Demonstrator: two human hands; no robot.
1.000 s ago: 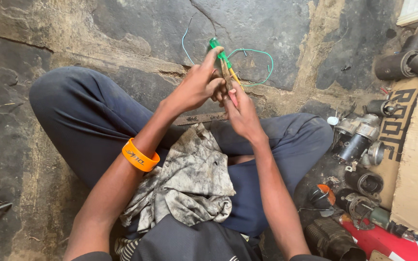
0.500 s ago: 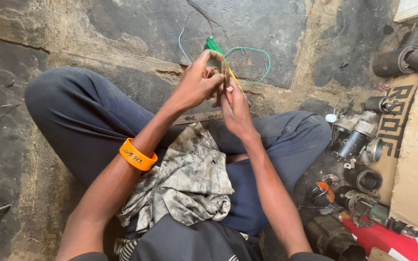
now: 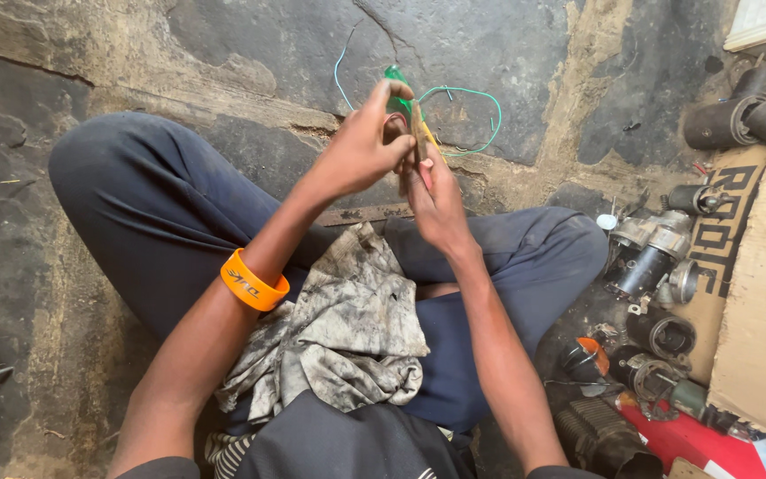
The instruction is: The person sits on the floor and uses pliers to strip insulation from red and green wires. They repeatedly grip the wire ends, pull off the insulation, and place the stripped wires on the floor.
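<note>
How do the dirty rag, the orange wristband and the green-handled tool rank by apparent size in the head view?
1. Dirty rag on the lap, clearly largest.
2. Orange wristband on the left forearm.
3. Green-handled tool, mostly hidden by the left hand and right hand, so its rank is unsure.

The scene is viewed steeply downward from one head-worn camera, close above the crossed legs (image 3: 170, 213) and stone floor (image 3: 250, 44).

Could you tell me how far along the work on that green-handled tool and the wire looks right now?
Nothing looks finished. In hand: the left hand grips the green-handled tool, the right hand holds a small part against it. The green wire still trails loose. Motor parts lie untouched beside the leg.
</note>
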